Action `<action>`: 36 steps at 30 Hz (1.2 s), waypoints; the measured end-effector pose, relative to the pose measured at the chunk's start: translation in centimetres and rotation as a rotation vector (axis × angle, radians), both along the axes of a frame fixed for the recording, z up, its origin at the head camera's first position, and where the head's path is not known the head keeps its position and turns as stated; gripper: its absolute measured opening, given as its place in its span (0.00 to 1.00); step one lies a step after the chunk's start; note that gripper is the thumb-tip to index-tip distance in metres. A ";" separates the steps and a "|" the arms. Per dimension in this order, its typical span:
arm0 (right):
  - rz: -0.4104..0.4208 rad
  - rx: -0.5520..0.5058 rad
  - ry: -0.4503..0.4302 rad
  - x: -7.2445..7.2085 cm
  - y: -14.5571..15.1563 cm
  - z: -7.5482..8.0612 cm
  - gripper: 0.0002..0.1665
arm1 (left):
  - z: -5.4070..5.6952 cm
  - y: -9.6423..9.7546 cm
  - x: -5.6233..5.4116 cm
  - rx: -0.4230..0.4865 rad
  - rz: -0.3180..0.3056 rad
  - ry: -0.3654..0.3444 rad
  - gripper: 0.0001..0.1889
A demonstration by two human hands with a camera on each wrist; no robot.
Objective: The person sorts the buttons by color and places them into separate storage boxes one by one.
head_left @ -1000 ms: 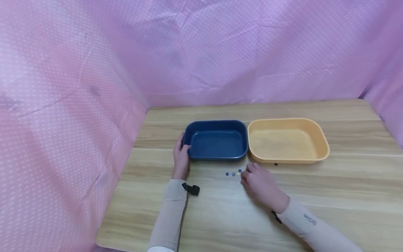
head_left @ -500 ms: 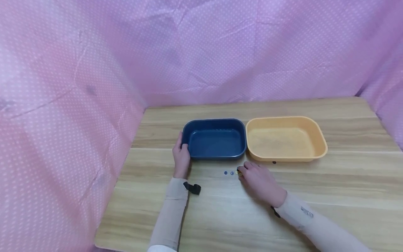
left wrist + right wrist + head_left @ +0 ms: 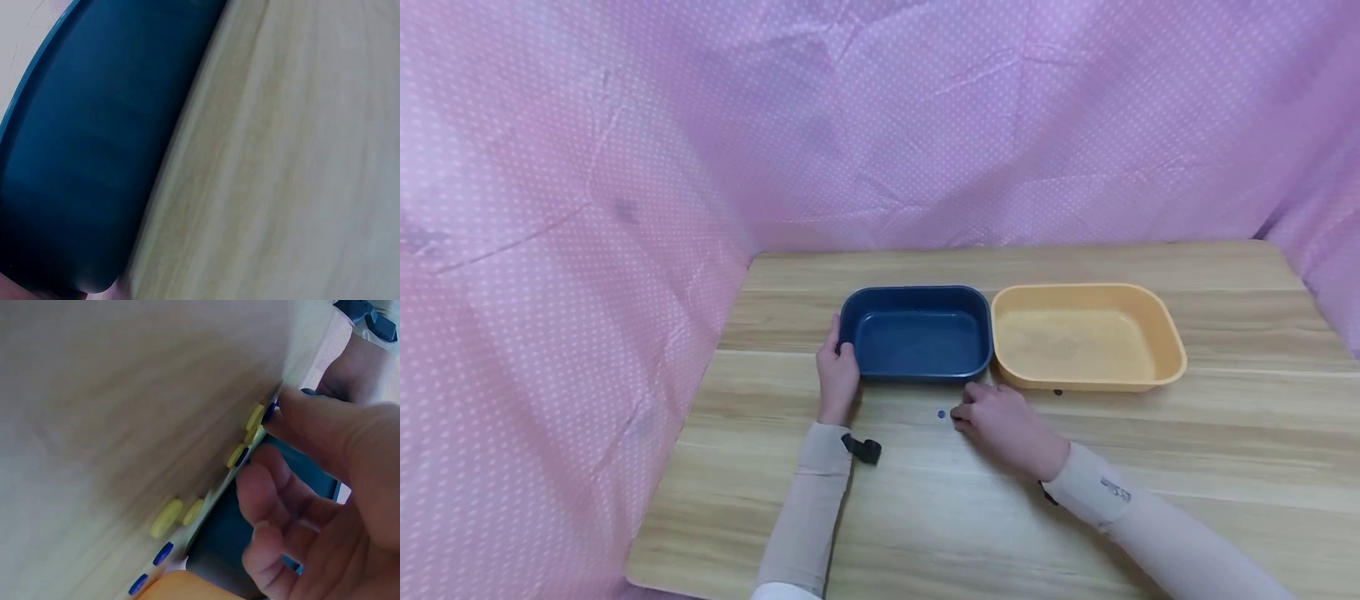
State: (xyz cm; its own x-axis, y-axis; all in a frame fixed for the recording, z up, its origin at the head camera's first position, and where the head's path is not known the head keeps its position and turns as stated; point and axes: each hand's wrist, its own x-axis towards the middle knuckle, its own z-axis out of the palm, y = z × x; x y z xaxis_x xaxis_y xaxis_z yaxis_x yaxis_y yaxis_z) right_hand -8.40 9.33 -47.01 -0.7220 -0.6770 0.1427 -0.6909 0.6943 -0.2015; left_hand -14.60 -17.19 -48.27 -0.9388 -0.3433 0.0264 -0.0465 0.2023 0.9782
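Left hand (image 3: 837,375): seen left of centre in the head view; the left end of the blue tray (image 3: 917,342) is gripped, the thumb laid at its rim.
Right hand (image 3: 1007,425): seen below and right of centre, fingers bent, fingertips held close to the wooden table (image 3: 925,517); whether anything is pinched cannot be told.
Small discs: in the right wrist view, yellow discs (image 3: 166,517) and blue discs (image 3: 163,554) are strung from upper right of centre to the lower left; in the head view, one blue disc (image 3: 942,414) is seen just left of the right fingertips.
Yellow tray (image 3: 1086,342): set right of centre, close beside the blue tray; a dark disc (image 3: 1057,392) is seen by its lower edge.
Backdrop: the upper frame is filled by pink dotted cloth (image 3: 925,125).
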 end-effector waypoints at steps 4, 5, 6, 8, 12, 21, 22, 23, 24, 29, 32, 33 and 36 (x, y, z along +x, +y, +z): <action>0.053 0.057 0.043 0.0 -0.2 -0.1 0.06 | -0.1 -0.2 0.0 0.060 -0.013 0.004 0.31; 0.067 0.075 0.056 0.1 -0.3 -0.1 0.06 | -0.2 -0.3 0.1 0.077 -0.016 0.007 0.31; 0.082 0.094 0.070 0.1 -0.3 0.0 0.08 | -0.2 -0.3 0.1 0.090 -0.017 0.013 0.32; 0.109 0.132 0.097 0.2 -0.4 0.1 0.11 | -0.3 -0.3 0.0 0.103 -0.015 0.024 0.32; 0.125 0.182 0.132 0.3 -0.6 0.3 0.13 | -0.2 -0.2 0.0 0.100 0.002 0.043 0.32; 0.089 0.259 0.104 0.6 -0.9 1.1 0.13 | 0.3 0.3 -0.2 0.118 0.045 0.044 0.31; 0.095 0.280 0.107 0.7 -1.0 1.1 0.13 | 0.3 0.2 -0.3 0.122 0.046 0.042 0.31; 0.103 0.301 0.115 0.7 -1.1 1.2 0.13 | 0.4 0.2 -0.4 0.127 0.048 0.038 0.31; 0.110 0.314 0.123 0.7 -1.2 1.3 0.13 | 0.4 0.2 -0.5 0.132 0.050 0.039 0.31; 0.121 0.332 0.158 0.7 -1.6 1.5 0.11 | 0.6 0.0 -0.9 0.137 0.049 0.040 0.30; 0.119 0.321 0.167 0.6 -1.7 1.6 0.10 | 0.8 -0.1 -1.1 0.128 0.048 0.034 0.31; 0.119 0.321 0.166 0.6 -1.8 1.6 0.11 | 0.9 -0.2 -1.1 0.126 0.046 0.032 0.31; 0.118 0.317 0.160 0.5 -1.9 1.7 0.13 | 1.0 -0.4 -1.1 0.131 0.041 0.026 0.31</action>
